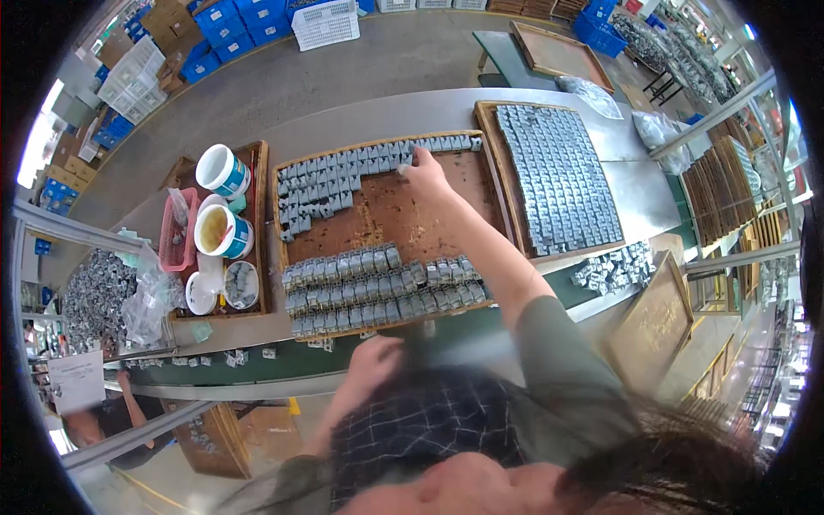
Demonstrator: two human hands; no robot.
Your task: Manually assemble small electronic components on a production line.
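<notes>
My right hand [424, 175] reaches across a wooden-rimmed tray [455, 202]. Its thumb and fingers are pinched on a small grey metal part [402, 169], mostly covered by the fingertips, just below the far rows of like parts [343, 175]. More grey block-shaped parts [378, 287] fill the near side of this tray in close rows, and bare brown board shows between the two groups. Close to my body, my left hand [374, 359] is low over the green conveyor belt, by the tray's near edge. Blur smears its fingers, so whether they hold anything is unclear.
On the right stands a second tray [558, 176] packed with grey parts, with a loose pile [614, 268] below it. To the left, a wooden tray carries white buckets [225, 232] and a pink basket [178, 230]. A green belt [292, 359] runs along the near side.
</notes>
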